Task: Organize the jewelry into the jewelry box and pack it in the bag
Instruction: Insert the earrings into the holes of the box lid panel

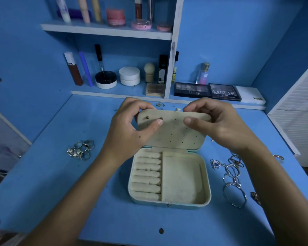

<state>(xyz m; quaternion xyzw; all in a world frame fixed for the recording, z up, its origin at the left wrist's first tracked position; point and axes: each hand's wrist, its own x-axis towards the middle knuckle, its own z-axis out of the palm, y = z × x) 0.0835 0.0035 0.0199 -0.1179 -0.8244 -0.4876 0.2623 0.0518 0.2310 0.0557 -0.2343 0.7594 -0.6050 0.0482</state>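
Note:
An open cream jewelry box [181, 181] lies on the blue table, with ring rolls on its left and a flat compartment on its right. Its raised lid [172, 132] has an earring panel with small holes and two dark studs [154, 118] near the top left. My left hand [130, 128] pinches the lid's upper left edge, thumb by a stud. My right hand [219, 125] pinches the lid's top right edge. A heap of silver rings [81, 150] lies left of the box. Necklaces and bracelets [231, 176] lie to its right.
Small loose earrings [160, 104] lie behind the lid. Shelves at the back hold cosmetics, jars and eyeshadow palettes [208, 91]. A white louvred panel [299, 110] stands at the right. More small jewelry [255, 197] sits near the table's right edge.

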